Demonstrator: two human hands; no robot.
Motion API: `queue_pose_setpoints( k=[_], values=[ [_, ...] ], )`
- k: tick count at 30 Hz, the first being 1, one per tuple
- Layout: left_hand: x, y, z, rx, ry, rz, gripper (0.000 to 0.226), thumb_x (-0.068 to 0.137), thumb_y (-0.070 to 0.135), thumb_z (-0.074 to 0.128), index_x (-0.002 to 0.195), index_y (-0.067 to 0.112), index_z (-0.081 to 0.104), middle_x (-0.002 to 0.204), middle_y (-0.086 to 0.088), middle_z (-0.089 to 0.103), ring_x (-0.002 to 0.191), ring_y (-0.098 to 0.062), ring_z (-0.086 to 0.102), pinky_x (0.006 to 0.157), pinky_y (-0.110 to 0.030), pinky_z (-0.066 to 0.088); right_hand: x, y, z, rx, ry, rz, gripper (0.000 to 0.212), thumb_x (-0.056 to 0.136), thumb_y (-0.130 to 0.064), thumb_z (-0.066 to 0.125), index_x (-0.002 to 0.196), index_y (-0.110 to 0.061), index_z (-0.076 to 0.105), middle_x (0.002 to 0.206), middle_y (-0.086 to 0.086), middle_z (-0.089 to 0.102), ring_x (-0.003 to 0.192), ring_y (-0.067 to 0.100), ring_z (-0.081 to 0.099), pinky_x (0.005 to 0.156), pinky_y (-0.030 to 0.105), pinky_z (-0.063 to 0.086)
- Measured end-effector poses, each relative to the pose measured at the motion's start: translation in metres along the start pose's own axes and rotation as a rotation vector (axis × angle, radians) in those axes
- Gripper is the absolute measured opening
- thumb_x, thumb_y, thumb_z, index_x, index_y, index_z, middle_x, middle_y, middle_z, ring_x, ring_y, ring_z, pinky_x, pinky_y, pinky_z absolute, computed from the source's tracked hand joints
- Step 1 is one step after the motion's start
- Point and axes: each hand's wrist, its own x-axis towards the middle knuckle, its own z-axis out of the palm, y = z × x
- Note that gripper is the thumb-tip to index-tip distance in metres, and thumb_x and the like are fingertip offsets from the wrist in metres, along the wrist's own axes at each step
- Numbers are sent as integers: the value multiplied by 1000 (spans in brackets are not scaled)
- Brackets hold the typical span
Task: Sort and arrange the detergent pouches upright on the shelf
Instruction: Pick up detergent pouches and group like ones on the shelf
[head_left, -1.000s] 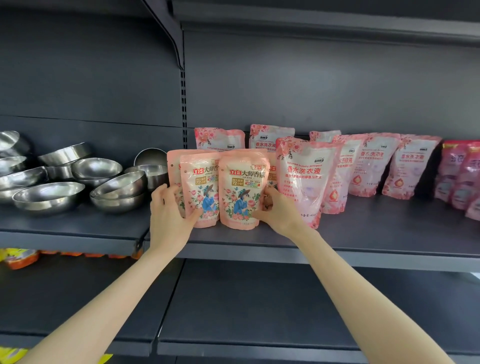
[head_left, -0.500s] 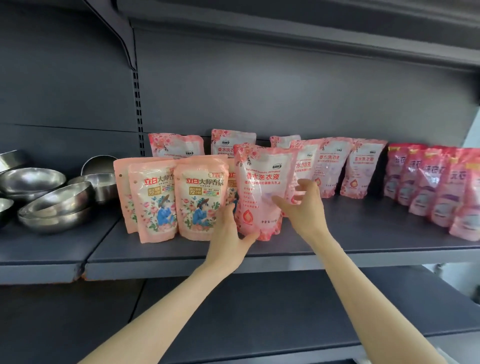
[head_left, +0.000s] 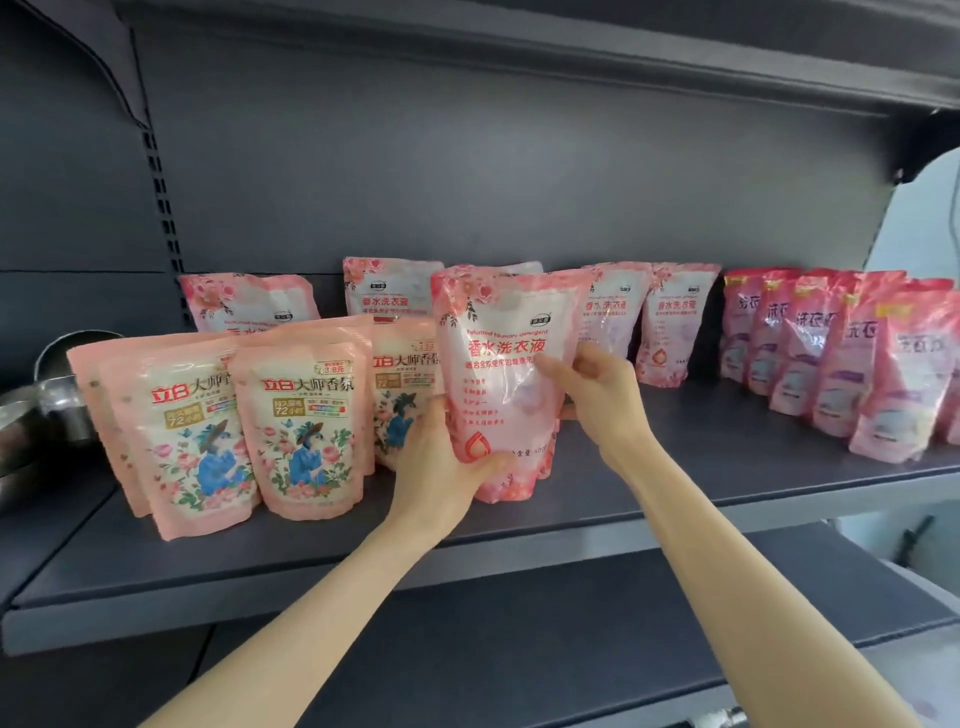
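A pink translucent detergent pouch (head_left: 498, 364) stands upright near the front of the dark shelf (head_left: 727, 467). My left hand (head_left: 441, 467) grips its lower left corner, thumb across the front. My right hand (head_left: 597, 400) holds its right edge, fingers on the front face. To the left stand several peach pouches with a blue figure (head_left: 306, 426). More pink translucent pouches (head_left: 675, 322) lean against the back wall. A row of darker pink pouches (head_left: 841, 358) stands at the far right.
Steel bowls (head_left: 57, 400) sit on the neighbouring shelf at the far left. Another dark shelf (head_left: 519, 649) lies below my arms. An upper shelf (head_left: 571, 57) overhangs the pouches. Bare shelf surface shows to the right of the held pouch.
Both hands left the peach pouches and took hold of the pink translucent pouch. The view has swung to the right and closer.
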Motion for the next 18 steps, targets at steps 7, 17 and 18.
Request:
queue_pose_setpoints(
  k=[7,17,18],
  values=[
    [34,43,94,-61,-134,18,74,66,32,83,123,21,36,118,11,55,106,-9,56,78,-18,50,45,19,-100,3,14,-13,30,92,-25,60,99,3,66,97,4,74,83,18,73,66,43,61],
    [108,66,254,-35,-186,-146,78,70,27,81,132,18,35,128,3,55,116,-18,53,93,-35,49,135,95,-224,28,19,69,15,92,-24,61,91,-12,70,94,3,74,79,16,72,64,38,60],
    [115,65,264,-36,-185,-164,71,71,25,80,128,17,38,124,3,56,112,-16,55,87,-31,49,144,103,-231,23,23,79,16,91,-25,61,90,-11,70,94,3,74,81,17,72,68,42,60]
  ],
)
